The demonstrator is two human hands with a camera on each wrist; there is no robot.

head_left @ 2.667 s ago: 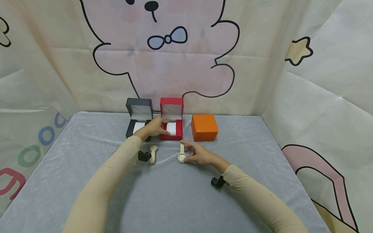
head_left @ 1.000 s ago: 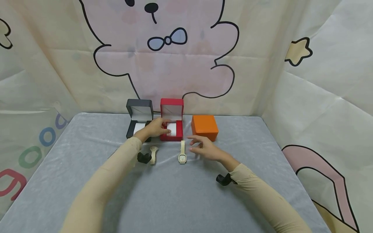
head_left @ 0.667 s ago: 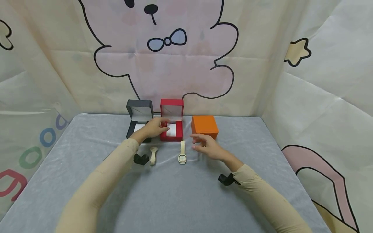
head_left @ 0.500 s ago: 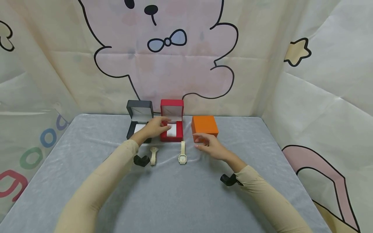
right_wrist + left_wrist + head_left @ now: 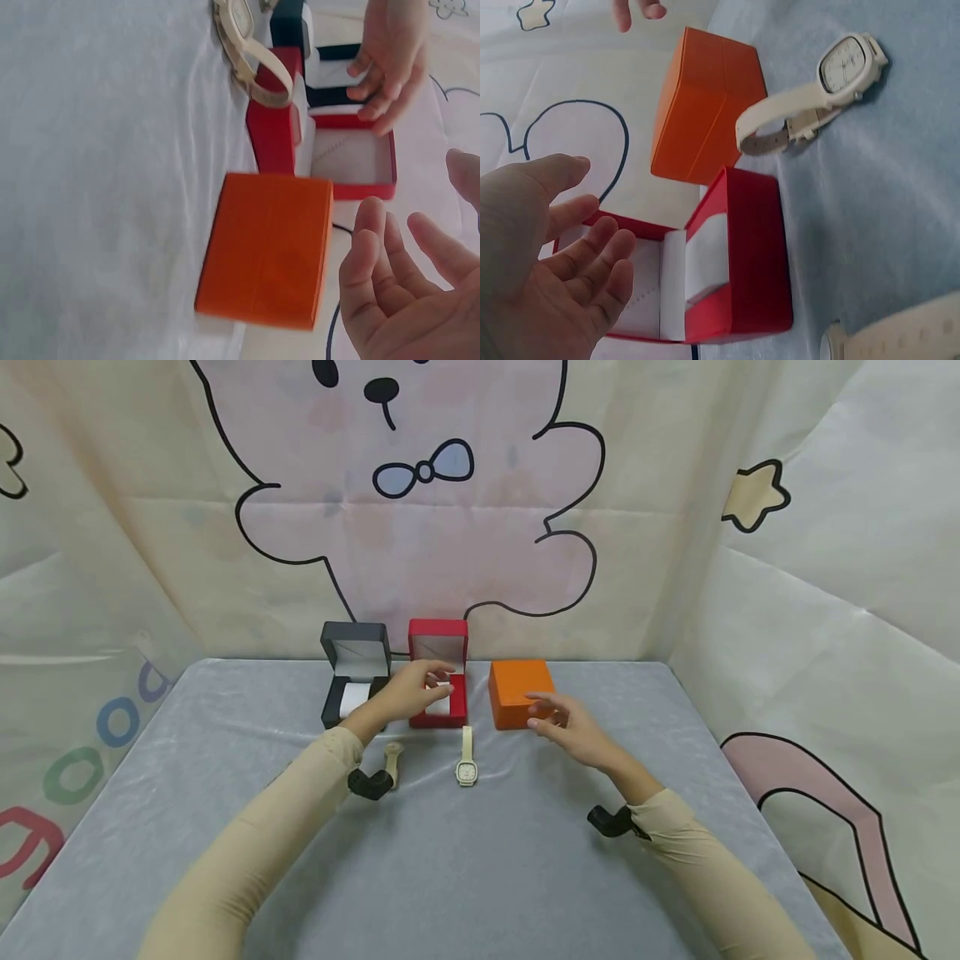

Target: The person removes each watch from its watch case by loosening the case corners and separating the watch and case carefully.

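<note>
My left hand (image 5: 411, 692) hovers over the red watch box (image 5: 438, 628), fingers loosely bent and nothing in them. That box stands with its lid up and a white cushion (image 5: 707, 255) inside. Beside the closed orange box (image 5: 521, 681) is my right hand (image 5: 576, 731), its relaxed fingers holding nothing and overlapping the box's right front in the head view. A cream wristwatch (image 5: 467, 772) lies on the table in front of the red box, its strap looped in the left wrist view. Farther left lies a second cream watch (image 5: 393, 750), partly hidden by the left wrist camera.
A dark grey watch box (image 5: 354, 635), lid raised and white cushion showing, stands left of the red one. Grey cloth covers the table (image 5: 480, 877). A printed curtain (image 5: 637, 527) hangs close behind the boxes and along both sides.
My right hand has released the cream watch and moved right to the orange box. The left hand has shifted slightly right over the red box. The watches stay on the table.
</note>
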